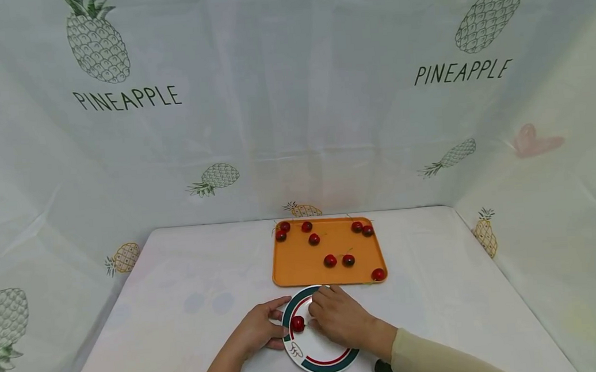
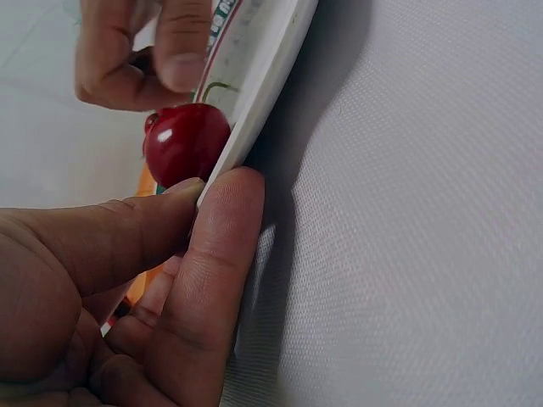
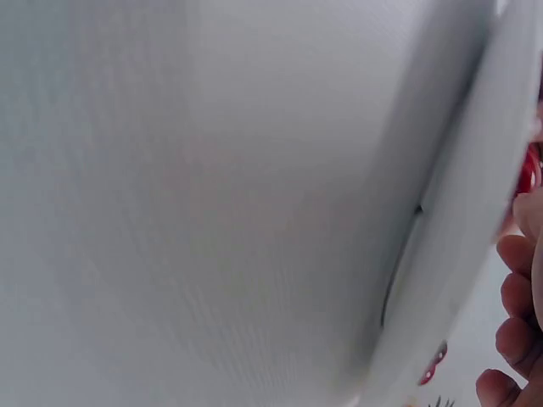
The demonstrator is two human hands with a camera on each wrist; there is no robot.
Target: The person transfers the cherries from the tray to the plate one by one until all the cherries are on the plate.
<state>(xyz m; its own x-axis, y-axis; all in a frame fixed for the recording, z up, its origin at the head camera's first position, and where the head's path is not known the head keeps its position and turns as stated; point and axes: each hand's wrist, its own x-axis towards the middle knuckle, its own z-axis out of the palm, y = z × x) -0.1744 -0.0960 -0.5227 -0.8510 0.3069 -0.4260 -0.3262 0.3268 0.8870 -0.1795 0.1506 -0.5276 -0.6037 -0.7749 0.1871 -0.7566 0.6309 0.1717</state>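
Apparently, cherries (image 1: 330, 261) are being gathered onto the plate (image 1: 325, 369); the left hand (image 1: 258, 330) pinches its edge; the right hand (image 1: 341, 318) curls above it, whether gripping anything one cannot tell; one cherry (image 1: 298, 324) sits there, nearer the left hand; nine lie on the orange tray (image 1: 295, 267); the next move likely needs a steady plate.

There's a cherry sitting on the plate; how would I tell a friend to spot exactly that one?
On the white-covered table, find the round white plate with green and red bands. Near its left edge, beside the left hand, sits a glossy red cherry. It is the only one visible on the plate; the other cherries lie on the orange tray beyond.
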